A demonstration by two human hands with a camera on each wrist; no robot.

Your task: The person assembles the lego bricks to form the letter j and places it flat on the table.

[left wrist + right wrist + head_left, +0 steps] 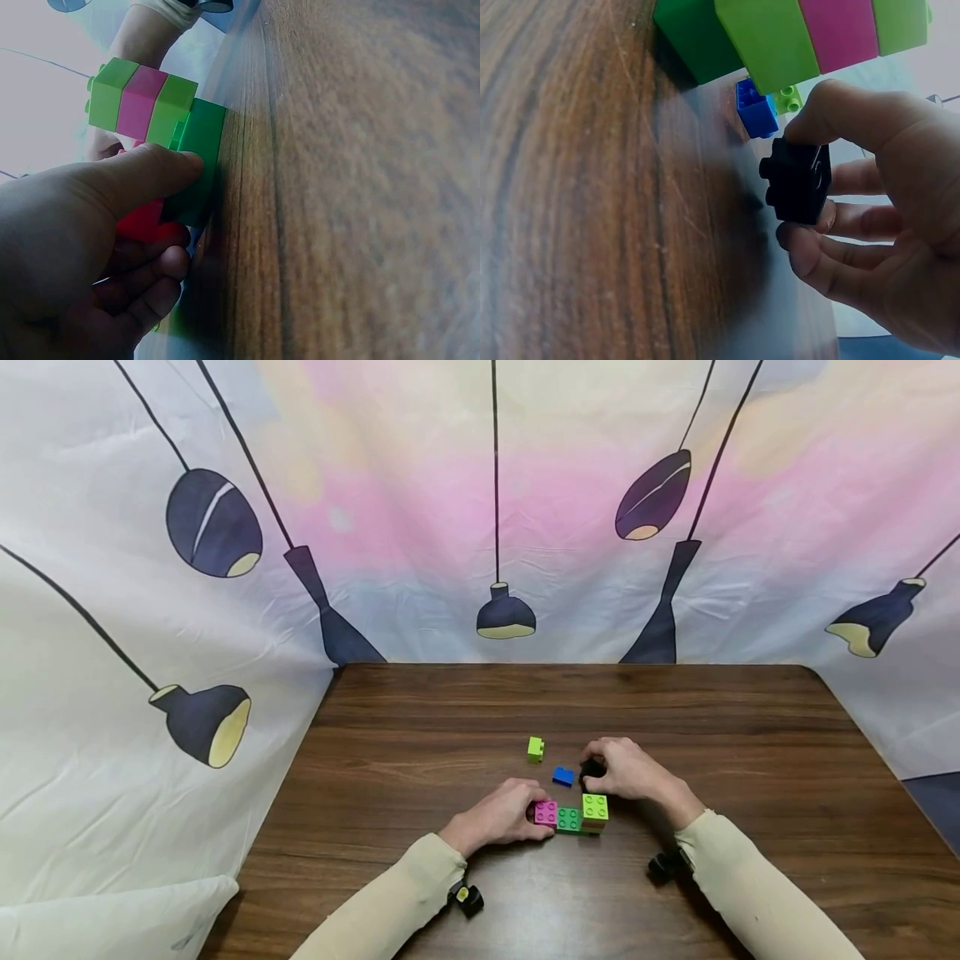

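My left hand (498, 814) grips the left end of a joined block build, thumb and fingers on either side of its pink brick (546, 812). A green brick (568, 820) shows in the middle. At the right end rises a stack topped by a lime brick (596, 806); in the left wrist view its magenta brick (142, 101) sits between two lime ones. My right hand (633, 768) pinches a black toy brick (799, 180) between thumb and fingers, just behind the stack. In the right wrist view the black brick's studs face the table, close over it.
A small blue brick (563, 776) lies between the build and a loose lime brick (536, 749), which lies farther back on its side. The brown wooden table (420, 710) ends at a printed cloth backdrop (570, 560).
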